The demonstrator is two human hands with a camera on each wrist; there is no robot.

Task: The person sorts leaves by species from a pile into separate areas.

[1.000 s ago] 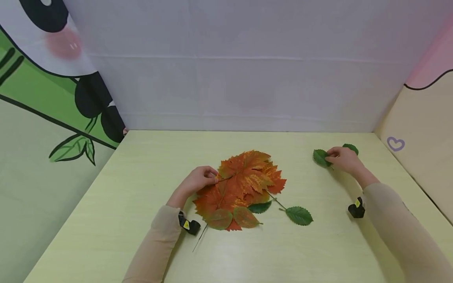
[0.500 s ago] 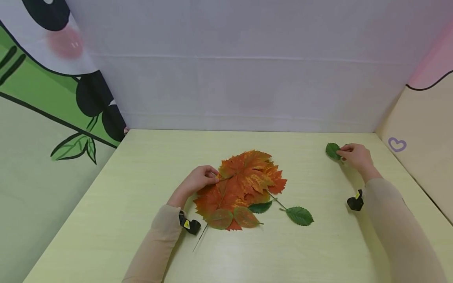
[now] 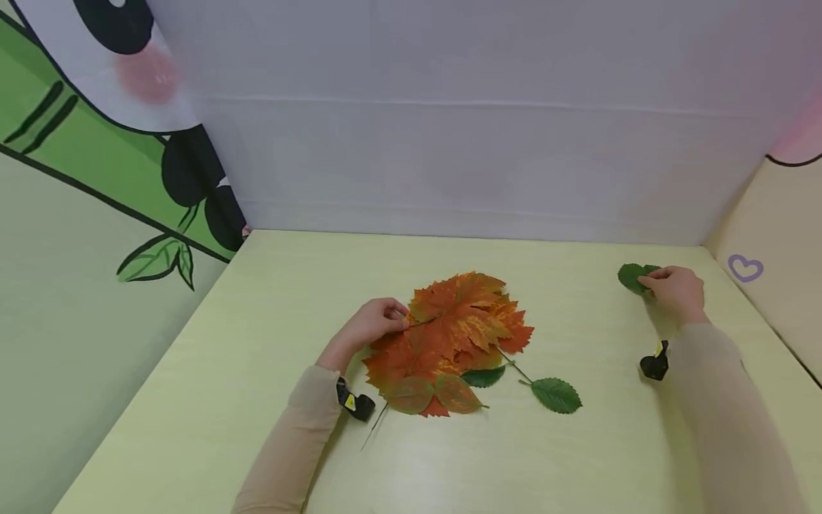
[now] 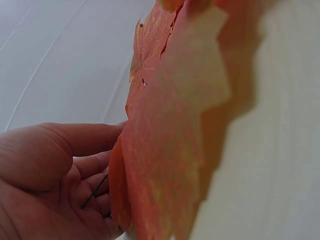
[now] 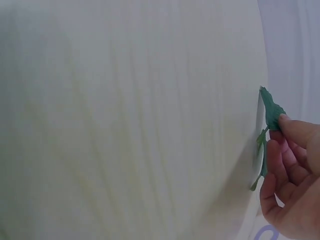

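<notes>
In the head view, my left hand (image 3: pixel 372 323) pinches the stem end of an orange maple leaf (image 3: pixel 459 307), on top of a pile of overlapping orange leaves. The left wrist view shows the thumb and fingers at the edge of the orange leaf (image 4: pixel 160 145), with a thin dark stem (image 4: pixel 95 191) across the curled fingers. My right hand (image 3: pixel 677 291), at the far right of the table, pinches a sprig of green serrated leaves (image 3: pixel 632 277). In the right wrist view this sprig (image 5: pixel 272 109) sits between thumb and fingers, close over the tabletop.
Two brownish-green leaves (image 3: pixel 457 394) lie over the pile's near side. A green leaf (image 3: pixel 556 395) on a stem lies to its right, and another green leaf (image 3: pixel 484 376) pokes out beneath. The pale table (image 3: pixel 257 343) meets a white back wall (image 3: pixel 475 157) and printed side panels.
My right hand has moved to the right with the green sprig. My left hand keeps its hold at the orange pile. The head view has turned slightly.
</notes>
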